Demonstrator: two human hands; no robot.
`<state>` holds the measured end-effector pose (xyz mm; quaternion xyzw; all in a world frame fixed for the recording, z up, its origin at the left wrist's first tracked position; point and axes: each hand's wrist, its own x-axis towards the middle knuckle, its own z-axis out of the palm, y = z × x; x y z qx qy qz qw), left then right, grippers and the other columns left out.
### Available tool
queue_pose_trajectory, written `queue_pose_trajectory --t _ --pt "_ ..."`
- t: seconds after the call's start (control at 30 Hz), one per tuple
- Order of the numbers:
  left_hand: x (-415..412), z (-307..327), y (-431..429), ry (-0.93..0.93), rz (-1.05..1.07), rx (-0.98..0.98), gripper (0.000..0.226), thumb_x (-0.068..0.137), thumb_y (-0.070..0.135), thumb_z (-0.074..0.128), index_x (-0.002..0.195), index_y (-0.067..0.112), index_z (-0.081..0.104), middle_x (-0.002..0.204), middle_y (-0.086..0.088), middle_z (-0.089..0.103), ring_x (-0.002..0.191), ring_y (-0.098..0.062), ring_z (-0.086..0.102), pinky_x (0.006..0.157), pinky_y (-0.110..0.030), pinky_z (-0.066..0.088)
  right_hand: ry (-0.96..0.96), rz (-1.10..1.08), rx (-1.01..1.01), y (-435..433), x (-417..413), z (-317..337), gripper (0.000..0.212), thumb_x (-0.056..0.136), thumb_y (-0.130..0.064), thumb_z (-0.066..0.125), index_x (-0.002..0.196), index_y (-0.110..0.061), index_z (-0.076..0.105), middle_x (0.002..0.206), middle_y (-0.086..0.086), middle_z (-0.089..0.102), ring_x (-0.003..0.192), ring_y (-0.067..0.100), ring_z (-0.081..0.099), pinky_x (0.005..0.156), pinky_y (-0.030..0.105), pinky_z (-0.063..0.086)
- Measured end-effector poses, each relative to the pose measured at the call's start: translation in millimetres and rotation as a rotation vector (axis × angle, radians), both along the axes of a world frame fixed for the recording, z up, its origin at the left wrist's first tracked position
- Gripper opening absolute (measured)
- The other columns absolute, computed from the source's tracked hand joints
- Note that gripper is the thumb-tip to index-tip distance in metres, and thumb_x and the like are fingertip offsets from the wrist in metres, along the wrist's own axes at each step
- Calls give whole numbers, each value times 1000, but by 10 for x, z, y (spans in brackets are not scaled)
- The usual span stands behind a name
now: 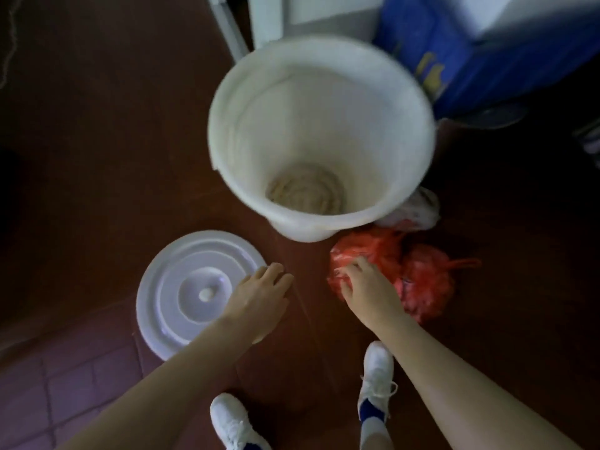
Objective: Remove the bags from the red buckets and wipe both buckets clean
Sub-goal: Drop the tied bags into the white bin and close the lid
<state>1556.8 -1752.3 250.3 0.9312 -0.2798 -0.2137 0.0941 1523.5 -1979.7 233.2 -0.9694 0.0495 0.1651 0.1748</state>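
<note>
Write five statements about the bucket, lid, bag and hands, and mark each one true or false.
1. The lid is on the white bucket. False: the lid lies flat on the floor, to the left of the open white bucket.
2. The right hand grips the red bag. True.
3. The white bucket is empty. False: a pale coiled mass lies at its bottom.
4. The left hand is at the lid's right edge. True.
5. The red bag is inside the bucket. False: it lies on the floor beside the bucket's base.
</note>
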Motion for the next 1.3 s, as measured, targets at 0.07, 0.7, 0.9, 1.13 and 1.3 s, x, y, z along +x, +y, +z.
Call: queue_pose_trajectory --t 0.07,0.7,0.9,1.13,1.3 --pt "31 50 -392 3 -27 -20 43 90 27 59 132 18 56 139 -5 48 121 -28 53 87 -43 52 27 -93 -21 -486 -84 43 28 95 -26 53 120 -17 60 126 0 49 112 20 52 89 34 49" --pt "332 -1216 -2902 283 123 86 60 87 34 68 141 19 47 136 -5 51 125 -27 45 104 -39 38 387 -425 -7 -3302 -451 -750 55 93 -43 55 143 -31 35 145 4 35 131 27 39 97 44 47" --pt "540 -1758 -3093 284 61 196 67 88 35 62 148 22 35 141 -7 41 127 -29 43 102 -42 42 448 -512 82 -3377 -263 -1361 56 94 -42 54 144 -31 33 150 5 32 135 31 37 101 48 45" --pt "770 -2677 -3341 233 43 91 69 91 29 62 151 24 29 149 -9 29 130 -37 41 101 -46 42 499 -578 121 -3520 -44 -2563 65 88 -46 60 145 -32 31 150 10 31 136 36 35 108 49 38" --pt "907 -3190 -3403 237 63 40 63 88 19 67 145 18 41 139 -12 39 111 -37 56 89 -44 48 603 -621 168 -3446 10 -3248 80 82 -56 64 146 -35 21 148 12 25 128 38 43 101 49 44"
